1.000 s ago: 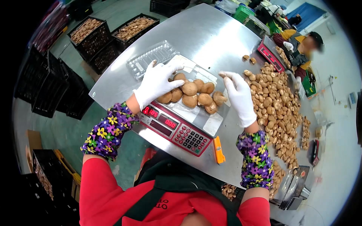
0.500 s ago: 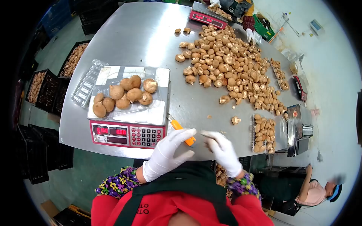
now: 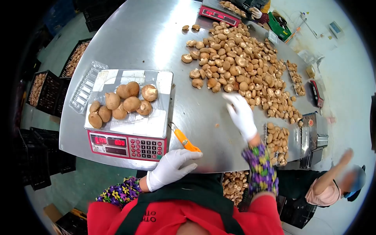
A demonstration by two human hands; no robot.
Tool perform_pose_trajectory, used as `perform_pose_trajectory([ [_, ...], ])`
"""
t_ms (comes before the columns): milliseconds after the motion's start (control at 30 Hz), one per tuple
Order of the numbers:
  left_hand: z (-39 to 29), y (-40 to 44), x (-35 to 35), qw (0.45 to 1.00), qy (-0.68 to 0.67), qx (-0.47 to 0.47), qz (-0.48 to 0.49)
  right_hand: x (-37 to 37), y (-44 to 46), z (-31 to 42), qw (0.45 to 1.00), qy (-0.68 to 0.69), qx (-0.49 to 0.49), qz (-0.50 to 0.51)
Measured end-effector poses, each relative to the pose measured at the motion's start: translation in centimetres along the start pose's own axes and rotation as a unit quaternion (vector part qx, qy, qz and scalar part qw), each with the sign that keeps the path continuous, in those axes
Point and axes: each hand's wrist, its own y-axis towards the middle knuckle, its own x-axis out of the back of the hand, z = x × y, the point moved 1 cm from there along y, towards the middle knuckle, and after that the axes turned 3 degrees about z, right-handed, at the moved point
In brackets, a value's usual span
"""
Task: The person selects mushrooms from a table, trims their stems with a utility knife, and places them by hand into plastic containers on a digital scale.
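My left hand [image 3: 172, 166], in a white glove, hovers at the table's near edge, thumb and fingers apart and holding nothing. Just beyond its fingertips lies an orange-handled cutting tool [image 3: 183, 139] with a thin metal end. My right hand [image 3: 241, 115], also gloved, reaches out with fingers stretched at the near edge of a large pile of mushrooms [image 3: 250, 66]; its fingertips hide what lies beneath them. On the left, several brown mushrooms [image 3: 131, 103] sit in a clear plastic tray on a red-and-silver digital scale [image 3: 125, 145].
Clear plastic trays [image 3: 89, 84] lie left of the scale. A filled mushroom tray [image 3: 277, 139] stands at right, near a metal machine [image 3: 313, 133]. Across the table, a person's gloved hand [image 3: 255, 13] is near another scale [image 3: 219, 15]. Another person [image 3: 325, 188] is at lower right.
My right hand has moved from beside my left hand, forward and right to the mushroom pile. My left hand has drawn slightly back, off the orange tool.
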Motion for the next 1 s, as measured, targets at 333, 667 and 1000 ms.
perform_pose_trajectory([
  [333, 0.8, -1.7, 2.4, 0.998, 0.021, 0.048, -0.044, -12.2, 17.1, -4.7, 0.958, -0.218, 0.154, 0.109],
  [667, -1.5, 0.6, 3.8, 0.978, 0.024, -0.024, -0.204, -3.2, 8.1, 6.2, 0.888, 0.390, -0.145, 0.198],
  [1000, -1.7, -1.6, 3.6, 0.977, 0.114, -0.029, -0.180, -1.0, -3.5, 13.9, 0.775, 0.486, -0.194, 0.354],
])
